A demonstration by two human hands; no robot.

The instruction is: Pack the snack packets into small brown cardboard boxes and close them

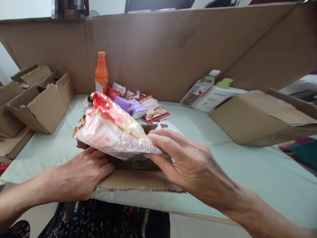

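Observation:
A red and white plastic food bag (116, 135) with printed text is tilted above an open cardboard box (138, 181). My right hand (183, 155) grips the bag's right end between thumb and fingers. At the box's left side, my left hand (86, 173) is closed with bent fingers on the cardboard, under the bag. The bag covers much of the box opening; a bit of something green shows inside. Beyond the box lie a purple packet (125, 105) and a red and white snack packet (156, 110).
An orange drink bottle (101, 74) stands at the back. To the right, a clear bottle (199, 89) and a white bottle with a green cap (218, 96) lean near a cardboard box (250, 119). Open cardboard boxes (49, 105) stand left. A tall cardboard wall (158, 53) borders the table.

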